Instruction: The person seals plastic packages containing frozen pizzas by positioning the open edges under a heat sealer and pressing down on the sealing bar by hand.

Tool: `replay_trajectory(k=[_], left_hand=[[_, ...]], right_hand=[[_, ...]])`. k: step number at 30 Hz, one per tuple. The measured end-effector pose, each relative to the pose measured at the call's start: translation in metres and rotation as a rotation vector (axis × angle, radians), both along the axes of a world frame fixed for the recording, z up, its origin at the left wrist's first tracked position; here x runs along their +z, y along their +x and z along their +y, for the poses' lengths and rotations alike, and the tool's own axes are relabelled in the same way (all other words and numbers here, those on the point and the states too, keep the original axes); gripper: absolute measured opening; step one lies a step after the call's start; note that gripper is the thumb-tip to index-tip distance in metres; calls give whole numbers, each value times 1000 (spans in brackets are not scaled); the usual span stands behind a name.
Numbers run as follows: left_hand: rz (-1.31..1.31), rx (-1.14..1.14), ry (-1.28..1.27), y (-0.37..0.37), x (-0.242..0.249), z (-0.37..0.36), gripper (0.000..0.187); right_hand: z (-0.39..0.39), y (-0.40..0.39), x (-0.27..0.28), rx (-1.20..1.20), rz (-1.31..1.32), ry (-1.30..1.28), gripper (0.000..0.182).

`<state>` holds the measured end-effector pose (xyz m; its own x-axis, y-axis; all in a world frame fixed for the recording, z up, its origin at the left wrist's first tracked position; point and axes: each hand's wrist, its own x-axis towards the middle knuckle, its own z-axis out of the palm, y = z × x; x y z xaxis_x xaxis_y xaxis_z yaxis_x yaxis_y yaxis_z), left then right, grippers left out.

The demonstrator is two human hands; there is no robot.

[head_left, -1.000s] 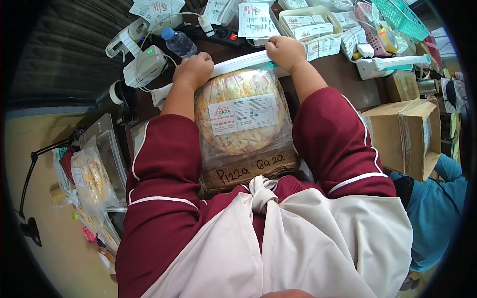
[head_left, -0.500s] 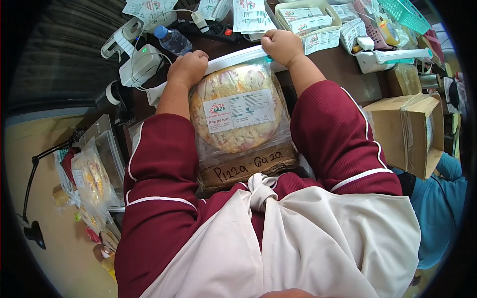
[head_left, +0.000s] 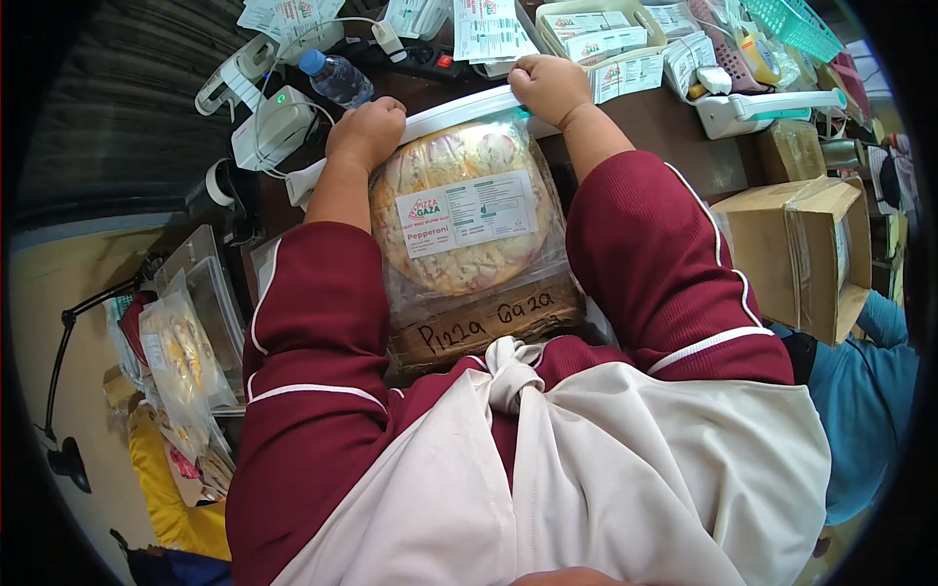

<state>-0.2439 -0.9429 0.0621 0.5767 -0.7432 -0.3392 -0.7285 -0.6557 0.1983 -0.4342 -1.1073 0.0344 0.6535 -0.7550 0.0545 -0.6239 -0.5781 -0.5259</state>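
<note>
My left hand (head_left: pixel 366 135) and right hand (head_left: pixel 552 91) stay apart, curled tight on the white bar (head_left: pixel 457 116), so the bagged pizza (head_left: pixel 449 164) seems pinned at its far edge

On my feed, the dark brown table (head_left: pixel 669 132) showed bare mostly to the right of the long white bar (head_left: pixel 459 115) that slanted across it. Along the far side I saw a blue-capped bottle (head_left: pixel 342 83) lying tilted, a black power strip (head_left: pixel 420 61) with a red switch, and a cream tub (head_left: pixel 653 20) of printed labels. At the left I picked out a white adapter (head_left: pixel 272 129) with a green light. On the right lay a white device (head_left: pixel 728 115) with a turquoise-edged handle, a brown taped block (head_left: pixel 789 148) just nearer. A cardboard box (head_left: pixel 489 317) lettered "Pizza Gaza" carried a bagged pizza (head_left: pixel 469 217); I couldn't see the box's underside.
</note>
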Motion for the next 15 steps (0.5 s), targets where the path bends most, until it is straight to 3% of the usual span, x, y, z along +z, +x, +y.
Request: replay_trajectory(k=[15], left_hand=[[-137, -25, -20, -5, -1, 2, 39]], right_hand=[[-4, -2, -2, 57, -46, 10, 30]])
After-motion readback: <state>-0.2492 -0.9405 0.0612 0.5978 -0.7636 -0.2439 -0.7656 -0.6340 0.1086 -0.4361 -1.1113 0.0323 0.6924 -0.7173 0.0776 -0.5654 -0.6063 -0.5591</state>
